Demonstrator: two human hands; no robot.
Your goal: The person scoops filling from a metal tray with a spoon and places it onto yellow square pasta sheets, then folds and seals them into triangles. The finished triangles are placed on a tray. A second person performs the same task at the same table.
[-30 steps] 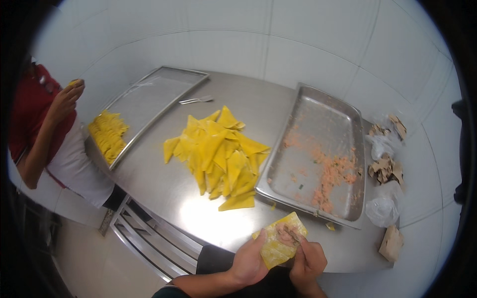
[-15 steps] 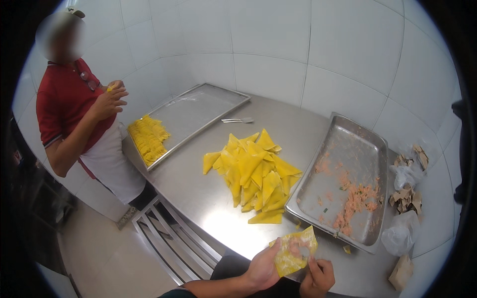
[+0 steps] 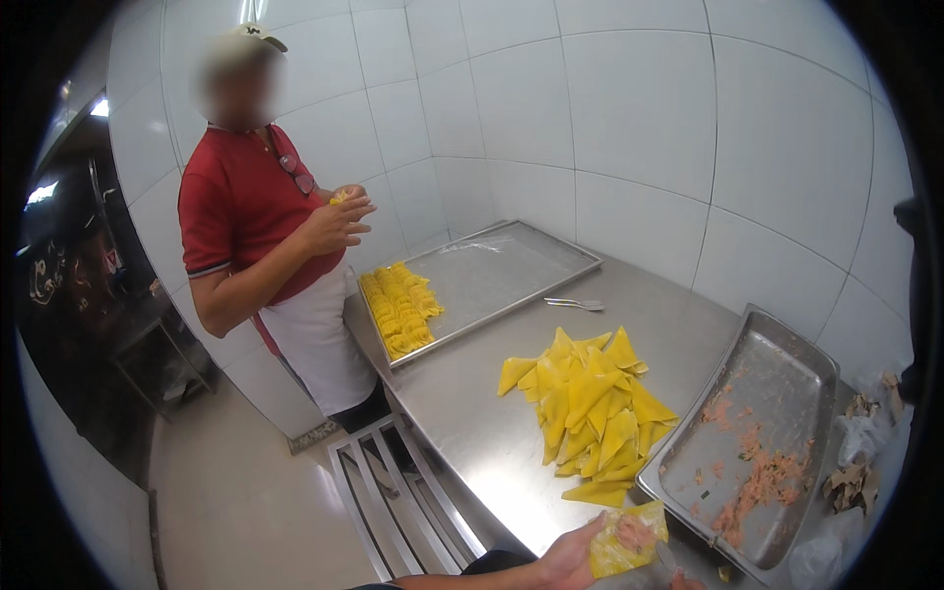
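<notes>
My left hand [image 3: 570, 557] holds a square yellow dough wrapper [image 3: 612, 563] by its left side, at the lower edge of the view. A smear of pink filling [image 3: 634, 534] lies on the wrapper. Just right of it, my right hand [image 3: 686, 583] is mostly cut off by the lower edge. A grey metal utensil [image 3: 666, 559] shows between that hand and the wrapper; its exact kind is unclear. Beyond my hands lies a heap of yellow folded triangles [image 3: 590, 403]. To the right, a deep steel pan [image 3: 688, 440] contains pink shredded filling [image 3: 767, 482] with green bits.
A co-worker in a red shirt [image 3: 231, 197] stands at the far left, holding a small yellow piece. A flat tray [image 3: 521, 261] bears rows of shaped yellow pieces [image 3: 398, 307]. A fork [image 3: 575, 304] lies beside it. Plastic bags [image 3: 863, 438] and torn brown paper [image 3: 851, 487] are against the right wall.
My view has swung left, so the table sits further right and my hands lower in it. My right hand has mostly left the view. The utensil has come away from the filling.
</notes>
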